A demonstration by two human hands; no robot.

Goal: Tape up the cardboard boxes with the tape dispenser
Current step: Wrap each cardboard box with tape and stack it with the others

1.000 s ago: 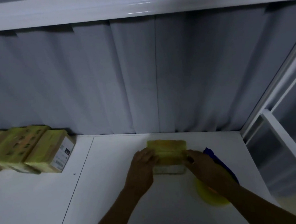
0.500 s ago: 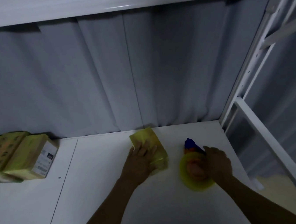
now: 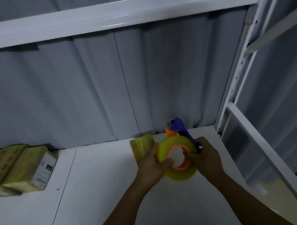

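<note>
Single head view, dim light. Both hands are on the tape dispenser point(image 3: 182, 151), which is held over the white bench point(image 3: 102, 199) towards its far right corner. The yellow roll faces the camera, with the orange hub in the middle. The blue frame points away towards the far edge. Right grip point(image 3: 206, 156): fingers curled round the frame at the roll's right side, holding it. Left grip point(image 3: 152, 166): fingers curled on the roll's left rim, thumb near the hub, also holding. I cannot tell whether the roll touches the bench or hangs just above it. The box in hand point(image 3: 141, 146), wrapped in yellowish tape, lies on the bench near the far edge, just beyond the dispenser and to its left. It sits directly behind the left grip, which hides its near end. Its long axis appears to run near-to-far, slightly skewed; not certain. The left grip is clearly nearer to it. Judgement: the tape end is being found or freed, and no strip yet reaches the box. The next move probably needs the left grip to go back to steady the box while the right carries the dispenser up and left onto it. Finished boxes point(image 3: 21, 167) are stacked at the far left edge, well apart.
</note>
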